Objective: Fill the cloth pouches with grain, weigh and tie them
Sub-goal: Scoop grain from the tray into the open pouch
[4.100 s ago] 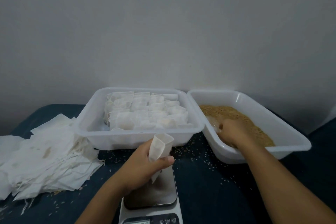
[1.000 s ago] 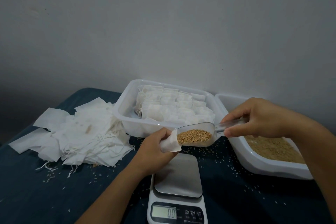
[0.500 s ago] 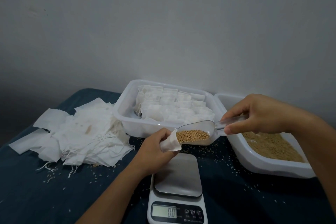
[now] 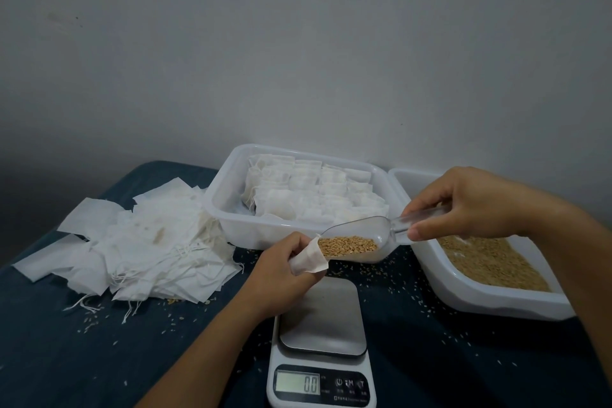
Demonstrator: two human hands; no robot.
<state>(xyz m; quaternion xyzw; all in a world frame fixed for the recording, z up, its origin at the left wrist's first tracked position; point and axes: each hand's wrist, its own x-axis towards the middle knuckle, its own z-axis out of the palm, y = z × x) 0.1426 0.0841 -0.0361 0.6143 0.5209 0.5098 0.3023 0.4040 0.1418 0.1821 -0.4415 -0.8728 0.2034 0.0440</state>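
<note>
left grip [image 4: 281, 272] pinches pouch [image 4: 309, 260], right grip [image 4: 463, 205] holds scoop [image 4: 361, 242] above scale [image 4: 321, 341].

White pouch [image 4: 308, 262]; clear scoop [image 4: 361, 238] with golden-brown grain [image 4: 347, 246]. Translucent white tubs: one [image 4: 218, 209] of white pouches, one [image 4: 496, 305] of the same golden-brown grain. Pile [image 4: 139, 242] of white cloths with white strings, a few faintly stained tan. Scale [image 4: 321, 371]: white body, grey steel platter, black panel, pale grey-green display. Dark blue tablecloth [image 4: 99, 358] flecked with pale grains. Plain grey wall [image 4: 298, 43].
</note>
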